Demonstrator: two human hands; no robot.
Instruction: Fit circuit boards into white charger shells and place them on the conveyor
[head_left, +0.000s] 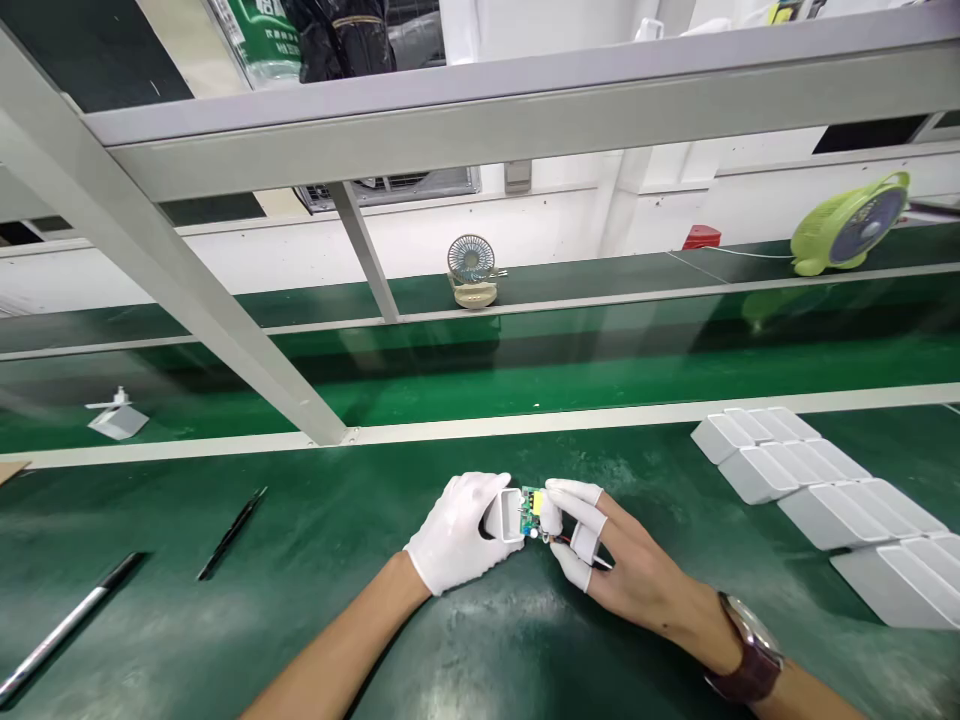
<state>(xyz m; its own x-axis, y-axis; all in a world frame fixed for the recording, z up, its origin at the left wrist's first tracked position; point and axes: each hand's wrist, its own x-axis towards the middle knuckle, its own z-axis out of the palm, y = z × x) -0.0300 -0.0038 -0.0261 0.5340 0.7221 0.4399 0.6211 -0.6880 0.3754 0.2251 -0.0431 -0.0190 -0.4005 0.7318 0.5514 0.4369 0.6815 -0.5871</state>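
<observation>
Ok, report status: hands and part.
Left hand grips small white plastic casing. Right hand pinches small green circuit board at casing mouth. Nothing blocking.

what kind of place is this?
Most likely an electronics assembly line. A green conveyor belt runs past the bench, rows of identical white housings wait at the right, and the left hand holds one housing while the right hand fits a circuit board into it.
</observation>
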